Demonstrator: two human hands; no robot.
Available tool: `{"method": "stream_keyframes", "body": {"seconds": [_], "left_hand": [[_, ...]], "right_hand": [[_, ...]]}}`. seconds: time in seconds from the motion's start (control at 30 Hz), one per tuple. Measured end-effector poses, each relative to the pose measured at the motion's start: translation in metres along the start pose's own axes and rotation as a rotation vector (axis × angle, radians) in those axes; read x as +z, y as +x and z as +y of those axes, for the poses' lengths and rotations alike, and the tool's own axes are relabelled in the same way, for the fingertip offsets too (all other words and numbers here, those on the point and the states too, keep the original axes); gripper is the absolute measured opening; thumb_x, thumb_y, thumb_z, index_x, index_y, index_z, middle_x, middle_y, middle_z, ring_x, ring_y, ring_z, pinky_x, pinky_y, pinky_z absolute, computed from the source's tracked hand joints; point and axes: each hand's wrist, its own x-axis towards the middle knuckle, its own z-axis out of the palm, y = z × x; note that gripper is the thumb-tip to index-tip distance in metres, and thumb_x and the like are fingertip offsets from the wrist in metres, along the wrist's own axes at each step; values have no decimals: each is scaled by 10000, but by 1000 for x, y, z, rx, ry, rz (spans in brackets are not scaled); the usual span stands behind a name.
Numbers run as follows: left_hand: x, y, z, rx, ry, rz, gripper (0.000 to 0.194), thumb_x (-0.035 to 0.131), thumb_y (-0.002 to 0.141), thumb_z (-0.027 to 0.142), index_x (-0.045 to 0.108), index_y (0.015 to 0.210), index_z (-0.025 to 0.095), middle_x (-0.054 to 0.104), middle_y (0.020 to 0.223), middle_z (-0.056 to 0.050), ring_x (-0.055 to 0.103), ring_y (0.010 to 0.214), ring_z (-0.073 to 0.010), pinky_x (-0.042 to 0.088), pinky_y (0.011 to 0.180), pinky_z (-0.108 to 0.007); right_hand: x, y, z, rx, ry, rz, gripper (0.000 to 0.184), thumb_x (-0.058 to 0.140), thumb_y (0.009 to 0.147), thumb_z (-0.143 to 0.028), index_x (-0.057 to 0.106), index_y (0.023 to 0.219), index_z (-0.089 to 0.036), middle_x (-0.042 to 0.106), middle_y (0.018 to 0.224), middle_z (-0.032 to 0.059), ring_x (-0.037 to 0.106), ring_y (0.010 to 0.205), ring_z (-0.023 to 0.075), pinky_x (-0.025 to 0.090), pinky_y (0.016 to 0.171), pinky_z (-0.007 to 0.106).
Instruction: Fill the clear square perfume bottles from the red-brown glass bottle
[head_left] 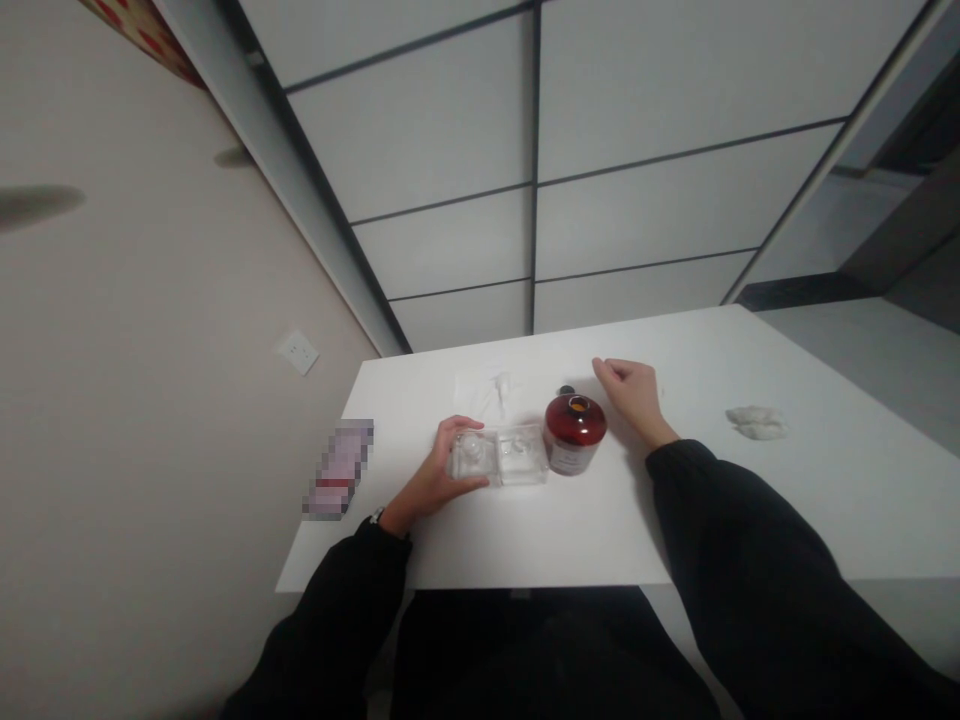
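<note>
Counter (480,545), white and smooth, carries the things, and its far side is taken here as twelve o'clock. In the middle of this dial stands a clear, rectangular, two-part container (501,462), of glass or plastic, with rounded shapes visible in both parts. At its nine o'clock end is the left hand (439,470), whose grip clasps the container, the thumb along the six o'clock side and the fingers over the twelve o'clock side. At three o'clock stands upright a rounded, dark red, translucent bottle (574,425) with a pale label and an open mouth; whether it touches the container, I cannot tell. The right hand (631,393) is at two o'clock, past the bottle; its grip is curled together like a loose fist, and whether something small is inside, I cannot tell. A small black piece (566,390) shows just behind the bottle, toward one o'clock. At twelve o'clock lies a whitish, slender piece (502,385), too faint to name. Well apart at three o'clock lies a crumpled white cloth or tissue (757,422), and at nine o'clock a blurred, pinkish, rectangular object (341,465) with a red stripe.
</note>
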Motion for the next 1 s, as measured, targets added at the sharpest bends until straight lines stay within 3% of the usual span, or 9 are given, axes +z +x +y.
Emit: {"method": "stream_keyframes", "body": {"seconds": [0.13, 0.3, 0.53, 0.73, 1.0], "left_hand": [[0, 1, -1, 26, 11, -36, 514, 828, 867, 429, 587, 1279, 240, 529, 1468, -132, 478, 1447, -348, 332, 1280, -530], [1, 0, -3, -23, -61, 33, 627, 863, 832, 382, 479, 1311, 252, 555, 1410, -124, 534, 1380, -323, 407, 1211, -522], [-2, 4, 3, 37, 24, -30, 428, 831, 860, 388, 630, 1207, 239, 574, 1384, -114, 522, 1375, -323, 368, 1251, -507], [2, 0, -1, -29, -59, 60, 601, 872, 800, 359, 538, 1287, 243, 583, 1378, -117, 547, 1359, -312, 420, 1211, -486], [0, 5, 4, -10, -48, 11, 427, 869, 796, 380, 646, 1128, 231, 585, 1331, -101, 550, 1321, -313, 392, 1213, -466]], "right_hand": [[-1, 1, 1, 7, -7, 4, 521, 536, 887, -517, 219, 562, -262, 197, 562, -53, 229, 563, 115, 203, 587, 323], [-1, 0, -1, 12, -7, -4, 513, 533, 881, -516, 214, 569, -262, 200, 565, -52, 233, 564, 116, 199, 591, 324], [-1, -2, -1, 17, -5, -10, 508, 542, 892, -499, 223, 580, -258, 207, 572, -51, 234, 572, 116, 202, 593, 322], [-1, -2, 0, 20, 0, -21, 514, 541, 890, -507, 221, 575, -257, 205, 570, -51, 235, 570, 115, 199, 589, 322], [-1, -2, 0, 20, 0, -29, 505, 540, 890, -498, 224, 580, -257, 208, 570, -50, 238, 571, 116, 194, 590, 324]]}}
